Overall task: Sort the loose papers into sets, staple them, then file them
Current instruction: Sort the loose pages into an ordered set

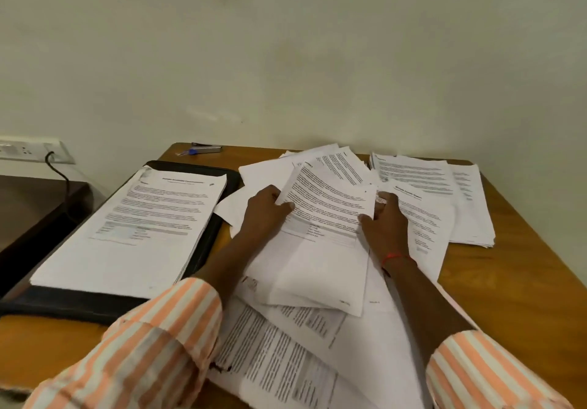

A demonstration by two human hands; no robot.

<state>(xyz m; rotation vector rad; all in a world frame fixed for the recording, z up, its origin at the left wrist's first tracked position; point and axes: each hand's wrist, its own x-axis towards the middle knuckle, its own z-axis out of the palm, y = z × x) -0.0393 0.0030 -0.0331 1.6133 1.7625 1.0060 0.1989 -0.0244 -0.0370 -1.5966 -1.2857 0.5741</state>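
Observation:
A messy heap of loose printed papers point(317, 269) covers the middle of the wooden table point(508, 281). My left hand point(265, 210) and my right hand point(386, 222) each pinch a side edge of one printed sheet point(330, 202) lifted over the heap. A neat stack of papers point(139, 227) lies on an open black file folder point(203, 250) at the left. Another stack of papers point(444, 192) sits at the back right. A stapler point(206, 147) lies at the table's far edge.
A small blue object point(191, 152) lies next to the stapler. A wall socket with a black cable point(54, 161) is at the left, above a dark low surface point(28, 215). The wall stands right behind the table.

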